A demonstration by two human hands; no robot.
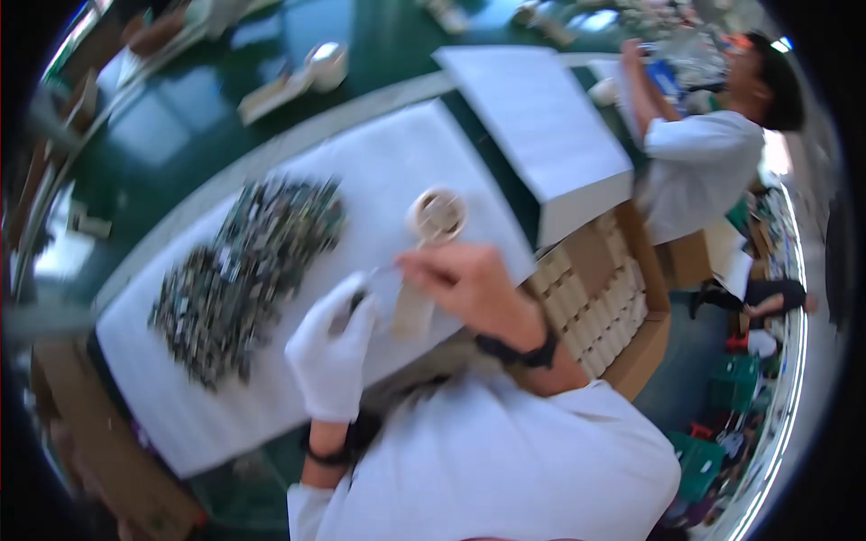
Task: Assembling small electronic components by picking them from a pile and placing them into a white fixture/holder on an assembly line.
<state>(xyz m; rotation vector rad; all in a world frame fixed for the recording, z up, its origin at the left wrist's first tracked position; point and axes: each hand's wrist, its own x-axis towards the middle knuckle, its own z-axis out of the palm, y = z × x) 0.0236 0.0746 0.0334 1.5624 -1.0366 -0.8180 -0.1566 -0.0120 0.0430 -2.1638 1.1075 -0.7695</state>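
Note:
My left hand [332, 347], in a white glove, is closed in a pinch on a small dark part [357, 299] whose kind is too blurred to tell. My bare right hand [474, 284] is closed close beside it, fingertips together; what they pinch is blurred. Just beyond the right hand lies a cream roll [437, 215], round with a hollow core. A pale strip [412, 313] lies below it, partly behind the right fingers. To the left, a heap of small green, grey and dark metallic pieces [248, 270] is spread over a white sheet [388, 144].
At my right stands a cardboard box [651, 338] filled with rows of cream blocks or rolls [591, 298]. A white board [541, 117] lies beyond it. Another roll [327, 63] rests on the green table [180, 117]. A person in white [699, 162] works at the right.

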